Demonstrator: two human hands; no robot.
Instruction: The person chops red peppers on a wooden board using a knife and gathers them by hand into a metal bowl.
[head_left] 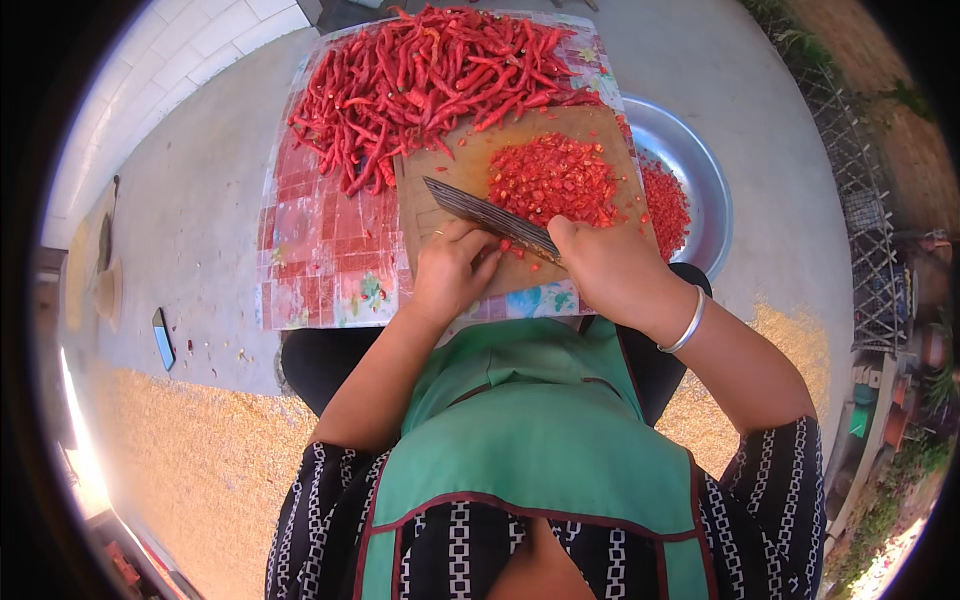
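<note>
My right hand [615, 265] is closed round the handle end of a broad, dark-bladed kitchen knife [485, 214]. The blade slants up to the left across a wooden cutting board [425, 210]. On the near side of the blade, my left hand [452, 268] rests on the board with its fingers curled in. Small red bits lie by its fingertips, but what is under them is hidden. Beyond the blade sits a heap of chopped red chili [555, 178]. Whole red chili peppers [440, 70] are piled over the far part of the table.
A low table with a patterned red-and-white cover [315, 235] stands before my knees. To its right, a metal basin [708, 190] holds more chopped chili. A phone [163, 340] lies on the concrete floor at left. Golden grain [200, 450] is spread over the floor nearby.
</note>
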